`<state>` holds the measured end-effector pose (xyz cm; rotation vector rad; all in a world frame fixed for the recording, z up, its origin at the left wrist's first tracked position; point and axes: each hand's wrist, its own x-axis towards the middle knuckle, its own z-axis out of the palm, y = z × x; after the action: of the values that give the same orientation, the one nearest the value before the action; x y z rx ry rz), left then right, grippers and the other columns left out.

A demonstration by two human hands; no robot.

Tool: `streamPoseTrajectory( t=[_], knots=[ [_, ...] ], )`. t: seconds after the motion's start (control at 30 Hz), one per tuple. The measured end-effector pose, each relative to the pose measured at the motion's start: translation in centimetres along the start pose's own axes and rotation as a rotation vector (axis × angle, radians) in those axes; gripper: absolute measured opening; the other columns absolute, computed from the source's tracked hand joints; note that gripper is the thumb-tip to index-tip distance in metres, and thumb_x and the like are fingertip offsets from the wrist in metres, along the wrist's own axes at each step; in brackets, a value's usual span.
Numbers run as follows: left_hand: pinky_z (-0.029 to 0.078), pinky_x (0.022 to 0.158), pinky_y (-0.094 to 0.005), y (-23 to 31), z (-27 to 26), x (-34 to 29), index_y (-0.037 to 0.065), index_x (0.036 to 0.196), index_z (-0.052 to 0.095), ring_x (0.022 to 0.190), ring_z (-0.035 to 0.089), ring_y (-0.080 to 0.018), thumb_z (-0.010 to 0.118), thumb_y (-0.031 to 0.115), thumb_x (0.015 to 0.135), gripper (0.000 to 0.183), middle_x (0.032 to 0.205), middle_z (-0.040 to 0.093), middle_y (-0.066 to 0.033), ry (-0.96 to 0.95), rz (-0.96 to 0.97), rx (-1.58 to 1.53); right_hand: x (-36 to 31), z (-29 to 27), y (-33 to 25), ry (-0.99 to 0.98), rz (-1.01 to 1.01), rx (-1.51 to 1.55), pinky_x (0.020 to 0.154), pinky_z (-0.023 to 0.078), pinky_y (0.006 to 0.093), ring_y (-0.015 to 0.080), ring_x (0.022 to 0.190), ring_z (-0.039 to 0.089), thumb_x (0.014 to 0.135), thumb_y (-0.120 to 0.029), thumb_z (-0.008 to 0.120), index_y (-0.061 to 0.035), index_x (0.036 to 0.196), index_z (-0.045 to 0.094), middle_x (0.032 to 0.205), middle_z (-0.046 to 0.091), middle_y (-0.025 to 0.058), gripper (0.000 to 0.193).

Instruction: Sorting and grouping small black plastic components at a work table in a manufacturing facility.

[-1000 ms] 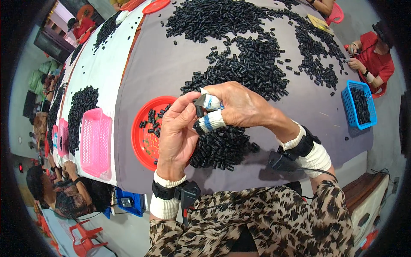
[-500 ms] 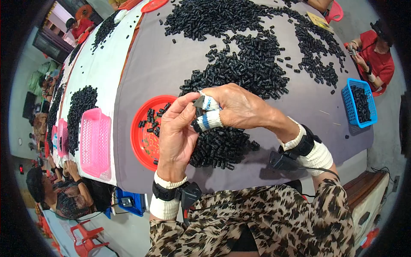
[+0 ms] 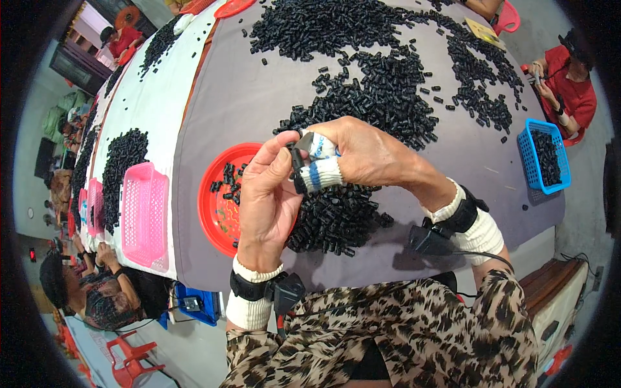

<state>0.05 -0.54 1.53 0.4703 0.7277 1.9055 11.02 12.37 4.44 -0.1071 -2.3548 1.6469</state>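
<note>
My left hand (image 3: 266,207) is closed, thumb and forefinger pinching a small black cylindrical part (image 3: 296,158). Against it from the right comes my right hand (image 3: 372,152), its thumb and a finger wrapped in white knitted sleeves with blue marks. A flat dark grey piece (image 3: 306,140) shows at the right fingertips; its kind is too small to tell. Beneath both hands lies a pile of similar black parts (image 3: 336,223). Behind my left hand is a round red tray (image 3: 208,216) with several such parts inside.
Larger heaps of black parts (image 3: 323,26) spread over the grey tablecloth (image 3: 220,97). A pink basket (image 3: 145,213) stands left, a blue basket (image 3: 563,184) with black parts right. A person in red (image 3: 569,90) sits at the right edge; another person (image 3: 103,294) works at lower left.
My right hand has shifted slightly to the right and turned a little. The black part in my left fingers now shows more upright; the left hand has barely moved.
</note>
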Motion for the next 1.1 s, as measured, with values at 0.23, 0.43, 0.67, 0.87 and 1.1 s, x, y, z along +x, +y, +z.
streamPoseTrajectory(
  t=[0.23,0.43,0.67,0.87,1.1],
  knots=[
    [0.049,0.081,-0.0312,-0.4,0.0,-0.1,-0.002,0.109,0.052,0.088,0.059,-0.0175,0.055,0.008,0.086,0.026,0.097,0.060,-0.0110,-0.052,-0.041,-0.128,0.0,-0.1,0.2,0.020,0.036,-0.075,0.059,0.043,0.0315,0.0181,0.060,0.054,0.066,-0.031,0.070,0.0010,0.077,0.059,0.066,0.059,0.0099,0.036],
    [0.048,0.083,-0.0327,-0.4,-0.2,-0.1,-0.003,0.113,0.048,0.090,0.058,-0.0196,0.053,0.007,0.087,0.028,0.099,0.059,-0.0126,-0.088,-0.056,-0.127,0.0,-0.1,0.3,0.014,0.009,-0.052,0.057,0.043,0.0319,0.0183,0.057,0.053,0.066,-0.029,0.070,0.0016,0.076,0.058,0.063,0.057,0.0095,0.034],
    [0.047,0.086,-0.0349,-0.5,-0.6,-0.2,-0.003,0.114,0.048,0.095,0.058,-0.0216,0.052,0.006,0.087,0.029,0.104,0.058,-0.0138,-0.098,-0.055,-0.102,0.0,0.0,0.5,0.015,0.002,-0.128,0.053,0.040,0.0331,0.0178,0.053,0.049,0.068,-0.027,0.068,0.0014,0.072,0.055,0.058,0.054,0.0092,0.032],
    [0.046,0.089,-0.0365,-0.7,-0.8,-0.1,-0.004,0.114,0.048,0.098,0.057,-0.0225,0.052,0.005,0.086,0.030,0.106,0.057,-0.0138,-0.063,-0.058,-0.100,0.1,0.0,1.1,0.013,-0.035,-0.175,0.053,0.040,0.0343,0.0194,0.054,0.050,0.070,-0.026,0.065,0.0017,0.074,0.053,0.060,0.055,0.0107,0.030],
    [0.047,0.088,-0.0355,-0.7,-0.6,0.1,-0.005,0.113,0.049,0.097,0.058,-0.0216,0.054,0.005,0.085,0.030,0.103,0.058,-0.0131,-0.043,-0.035,-0.049,0.0,0.1,1.0,0.010,-0.015,-0.130,0.057,0.042,0.0360,0.0248,0.057,0.053,0.072,-0.022,0.062,0.0017,0.076,0.053,0.064,0.057,0.0141,0.026]
  ],
)
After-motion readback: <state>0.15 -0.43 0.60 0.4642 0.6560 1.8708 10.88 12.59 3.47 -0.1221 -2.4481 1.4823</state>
